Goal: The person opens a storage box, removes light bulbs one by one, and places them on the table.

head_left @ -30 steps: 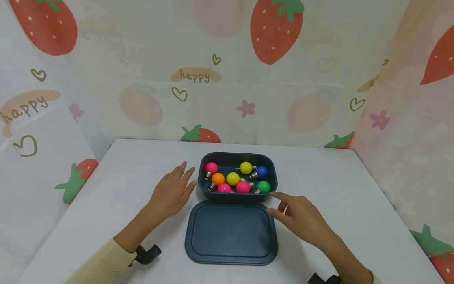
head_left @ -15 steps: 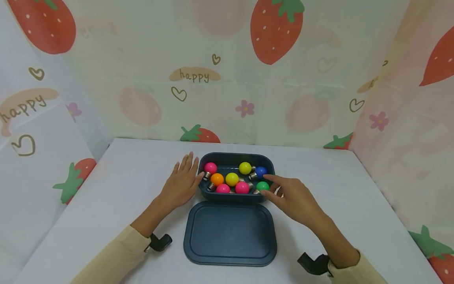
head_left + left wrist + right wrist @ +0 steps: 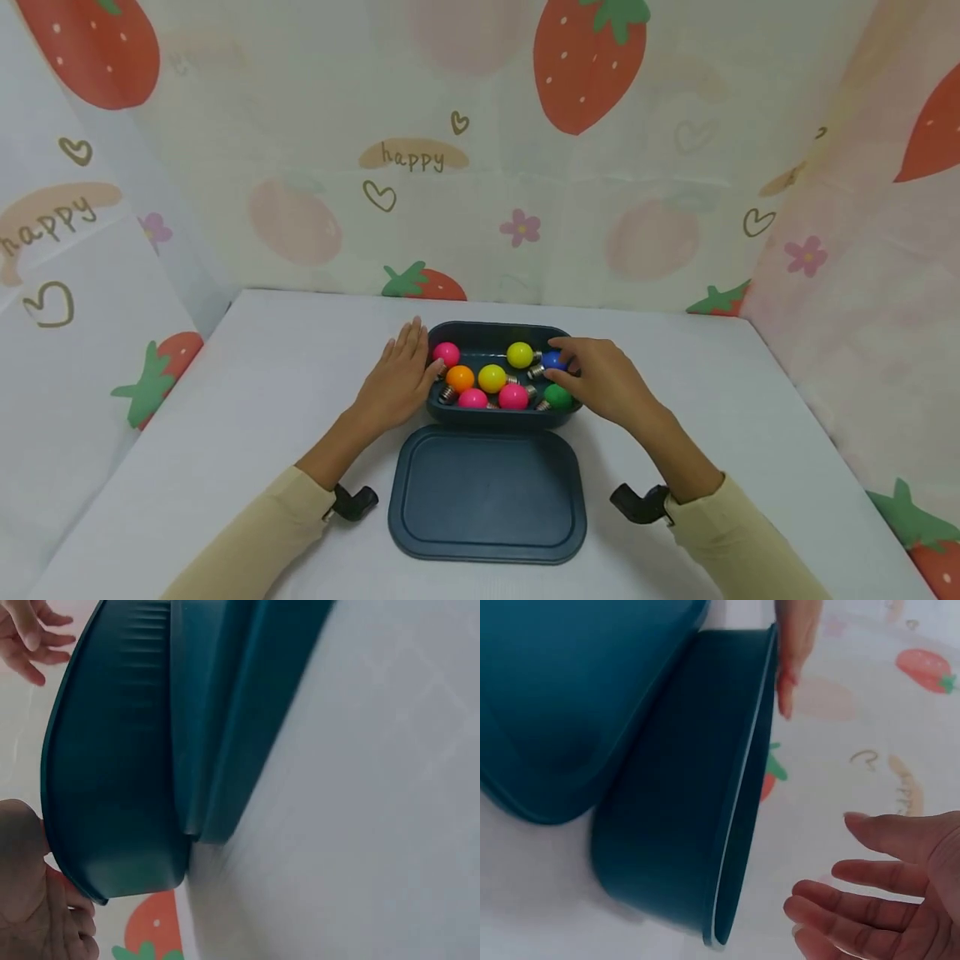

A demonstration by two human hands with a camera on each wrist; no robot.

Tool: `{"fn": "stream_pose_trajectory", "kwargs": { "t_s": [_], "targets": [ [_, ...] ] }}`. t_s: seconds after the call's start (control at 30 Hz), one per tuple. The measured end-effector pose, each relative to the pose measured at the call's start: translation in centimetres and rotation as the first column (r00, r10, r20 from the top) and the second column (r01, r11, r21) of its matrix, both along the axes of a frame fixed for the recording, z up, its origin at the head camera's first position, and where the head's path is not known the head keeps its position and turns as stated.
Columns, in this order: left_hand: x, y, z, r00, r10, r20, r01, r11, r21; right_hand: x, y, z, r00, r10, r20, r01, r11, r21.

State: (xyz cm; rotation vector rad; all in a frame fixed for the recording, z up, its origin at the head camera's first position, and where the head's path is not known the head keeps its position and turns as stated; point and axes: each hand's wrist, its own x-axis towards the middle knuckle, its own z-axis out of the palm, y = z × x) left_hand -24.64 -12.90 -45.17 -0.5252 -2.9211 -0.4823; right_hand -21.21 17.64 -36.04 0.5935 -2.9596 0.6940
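White bench [image 3: 675,358], pale and smooth, running back to a cloth backdrop [image 3: 337,108] printed with strawberries, hearts, flowers and "happy"; similar side panels left and right, right one pinker. Dark oblong box [image 3: 495,419] near bench's far side, eight bulbs [image 3: 492,379] lying inside: pink, orange, yellow, blue, green. Dark lid [image 3: 487,496] flat on bench, just in front of box. Left hand [image 3: 397,379] at box's left end, grip released, fingers straight. Right hand [image 3: 611,379] over right end by blue bulb [image 3: 553,359], grip loose, thumb and fingers parted; contact with bulb cannot be told
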Motion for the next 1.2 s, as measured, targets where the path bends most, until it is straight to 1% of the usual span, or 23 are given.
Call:
{"fn": "stream_pose_trajectory", "kwargs": {
  "t_s": [0.13, 0.27, 0.4, 0.53, 0.7, 0.87, 1.0, 1.2],
  "targets": [
    [-0.2, 0.1, -0.1, 1.000, -0.001, 0.023, 0.000, 1.000, 0.013, -0.9, -0.1, -0.3, 1.000, 0.000, 0.000, 0.000, 0.997, 0.074],
    [-0.2, 0.3, 0.0, 1.000, -0.005, 0.007, 0.005, 1.000, 0.016, -1.8, -0.3, -0.7, 1.000, 0.007, -0.002, -0.007, 0.989, 0.148],
    [-0.3, 0.4, 0.0, 1.000, -0.012, 0.003, 0.012, 1.000, 0.007, -2.8, -0.5, -1.2, 1.000, 0.024, 0.010, -0.025, 0.983, 0.182],
    [-0.3, 0.4, 0.0, 1.000, -0.014, 0.024, 0.014, 1.000, 0.007, -3.6, -0.7, -1.8, 0.998, 0.049, 0.031, -0.054, 0.978, 0.201],
    [-0.2, 0.4, 0.3, 0.999, -0.018, 0.049, 0.018, 1.000, 0.000, -4.2, -1.0, -2.4, 0.997, 0.067, 0.045, -0.075, 0.974, 0.214],
    [-0.3, 0.5, 0.1, 0.999, -0.027, 0.041, 0.027, 1.000, 0.005, -4.7, -1.1, -2.8, 0.996, 0.078, 0.032, -0.083, 0.967, 0.242],
    [-0.3, 0.6, -0.1, 0.999, -0.030, 0.032, 0.030, 1.000, 0.005, -4.9, -1.4, -3.2, 0.997, 0.070, 0.029, -0.075, 0.962, 0.264],
    [-0.3, 0.7, -0.1, 0.998, -0.027, 0.052, 0.025, 0.999, 0.028, -5.3, -1.6, -4.2, 0.998, 0.050, 0.034, -0.058, 0.947, 0.317]
  ]
}}
